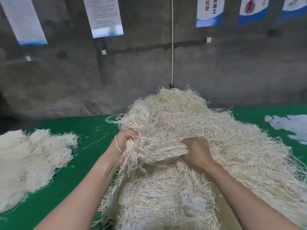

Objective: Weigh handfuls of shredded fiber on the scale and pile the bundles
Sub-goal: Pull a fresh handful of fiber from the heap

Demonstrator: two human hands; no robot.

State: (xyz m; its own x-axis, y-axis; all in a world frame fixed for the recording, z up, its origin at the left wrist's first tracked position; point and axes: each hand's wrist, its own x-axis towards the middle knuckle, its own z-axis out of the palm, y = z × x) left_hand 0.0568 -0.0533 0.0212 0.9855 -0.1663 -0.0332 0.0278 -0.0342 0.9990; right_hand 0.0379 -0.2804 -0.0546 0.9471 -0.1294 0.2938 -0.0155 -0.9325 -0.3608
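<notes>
A large heap of shredded fiber [191,117] filled the centre and lower right of the frame, lying on a green tabletop [79,125]. Both bare forearms reached up from the bottom edge into its near face.

The left hand [123,141] sat at the heap's left flank, just left of centre. Its fingers were curled tight round a thick tuft of strands, which spilled down over the wrist, and the fingertips were buried in the fiber. The right hand [197,153], a little right of centre and slightly lower, lay back upward. Its fingers were bent and dug into the heap, clutching a bunch of strands that ran out to the left toward the other hand. The fold of fiber between the two hands stood raised above the mass below it.

At the left edge of the frame a smaller, flatter pile of fiber [29,160] rested on the tabletop, apart from the big heap, with loose strands scattered between them. Pale crumpled pieces [292,128] lay at the right edge; what they were could not be told. A thin cord [172,47] hung down the grey wall [49,77] behind the heap, between posters [104,15] along the top.
</notes>
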